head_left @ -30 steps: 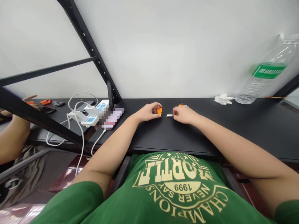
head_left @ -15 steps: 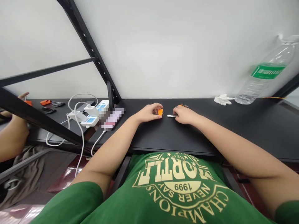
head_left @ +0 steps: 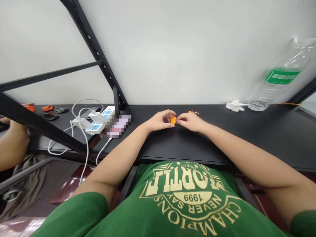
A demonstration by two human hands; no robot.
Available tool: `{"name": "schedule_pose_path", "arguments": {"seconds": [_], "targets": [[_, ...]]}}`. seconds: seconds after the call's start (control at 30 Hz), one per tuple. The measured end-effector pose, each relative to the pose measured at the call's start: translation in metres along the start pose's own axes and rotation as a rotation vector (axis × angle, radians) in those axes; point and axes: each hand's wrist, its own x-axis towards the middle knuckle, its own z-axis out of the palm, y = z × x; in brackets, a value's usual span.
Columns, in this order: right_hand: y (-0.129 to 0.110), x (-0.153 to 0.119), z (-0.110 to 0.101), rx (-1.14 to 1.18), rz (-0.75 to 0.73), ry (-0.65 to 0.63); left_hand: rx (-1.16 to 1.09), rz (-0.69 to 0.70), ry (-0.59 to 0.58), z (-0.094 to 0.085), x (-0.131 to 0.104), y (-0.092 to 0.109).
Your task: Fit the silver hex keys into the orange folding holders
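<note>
Over the black table [head_left: 160, 148], my left hand [head_left: 160, 120] pinches a small orange plastic piece [head_left: 173, 120] between thumb and fingers. Small metal ends [head_left: 175, 123] show at the piece's right side. My right hand [head_left: 191, 121] has come up against that side, its thumb and fingertips closed together there. What the right fingertips grip is too small and covered to tell. Just behind the right hand, partly hidden by it, lies another orange piece [head_left: 190, 112] with several thin rods [head_left: 196, 112] with light tips.
At left stand a power strip [head_left: 108, 113] with white chargers and cables, and a phone [head_left: 119, 126]. A black metal frame [head_left: 98, 56] rises there; beyond it are another person's arm [head_left: 14, 141] and orange tools [head_left: 48, 108]. At right are crumpled tissue [head_left: 235, 105] and a large bottle [head_left: 281, 77].
My right hand has moved left to meet the orange piece, and my left hand has shifted slightly right. The silver rods that stuck out from under my right fingers are now mostly covered.
</note>
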Motion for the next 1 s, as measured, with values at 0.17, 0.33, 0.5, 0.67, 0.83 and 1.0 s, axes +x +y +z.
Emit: {"name": "schedule_pose_path", "arguments": {"seconds": [0.17,0.33,0.5,0.67,0.83,1.0], "targets": [[0.005,0.000,0.002,0.154,0.020,-0.051,-0.002,0.001,-0.006,0.001,0.000,0.003],[0.006,0.001,0.005,0.180,0.027,-0.037,0.012,0.002,-0.009,0.002,0.000,0.005],[-0.004,-0.001,0.000,0.127,0.146,0.028,0.099,-0.011,0.004,-0.001,0.000,0.005],[-0.004,-0.002,-0.015,0.183,0.332,-0.035,0.113,-0.059,-0.018,-0.011,-0.003,0.006],[0.002,0.000,-0.028,0.064,0.424,-0.258,0.142,-0.091,-0.015,-0.017,-0.004,0.007],[0.001,0.001,-0.032,-0.247,0.392,-0.298,0.140,-0.099,-0.015,-0.015,-0.003,0.004]]}}
